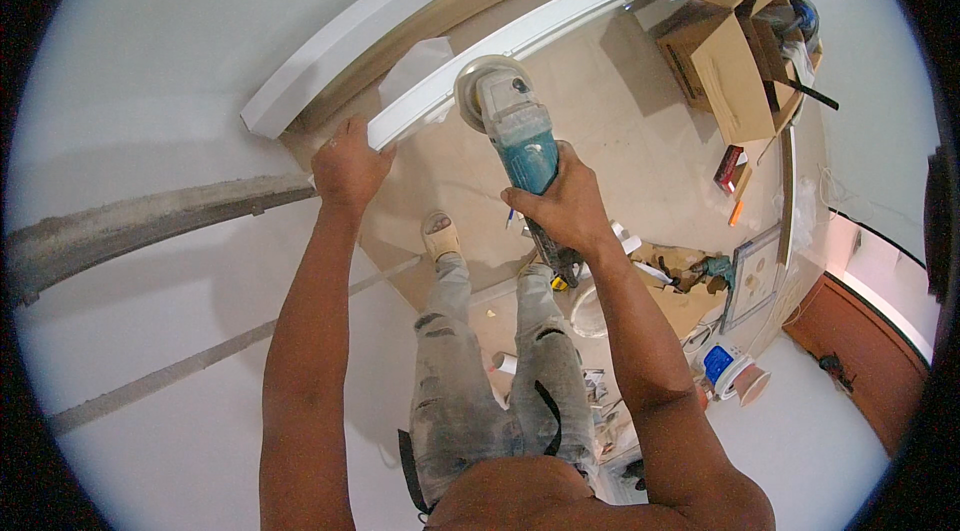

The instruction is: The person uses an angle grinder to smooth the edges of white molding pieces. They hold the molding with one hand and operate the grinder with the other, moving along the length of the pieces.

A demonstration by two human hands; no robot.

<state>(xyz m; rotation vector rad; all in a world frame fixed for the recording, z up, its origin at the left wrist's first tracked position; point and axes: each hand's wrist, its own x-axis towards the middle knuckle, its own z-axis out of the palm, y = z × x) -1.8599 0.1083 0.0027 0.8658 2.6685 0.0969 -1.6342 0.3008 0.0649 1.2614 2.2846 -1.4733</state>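
Observation:
Fingers wrapped round the near end of a long white strip (560, 16), my left hand (350, 166) steadies it; the strip runs away to the far right. My right hand (568, 201) grips the teal body of an angle grinder (527, 153). The grinder's round disc and guard are at the strip's near edge, a short way along from my left hand. Whether the disc touches the strip I cannot tell. The grinder's dark rear end points back toward my legs.
An opened cardboard box (725, 66) stands at the far right. Behind the strip a white boxed ledge (345, 46) lies along the wall. A blue-and-white bucket (728, 371), a framed panel (755, 276) and scattered tools are on the right. My feet stand on the beige floor (590, 71).

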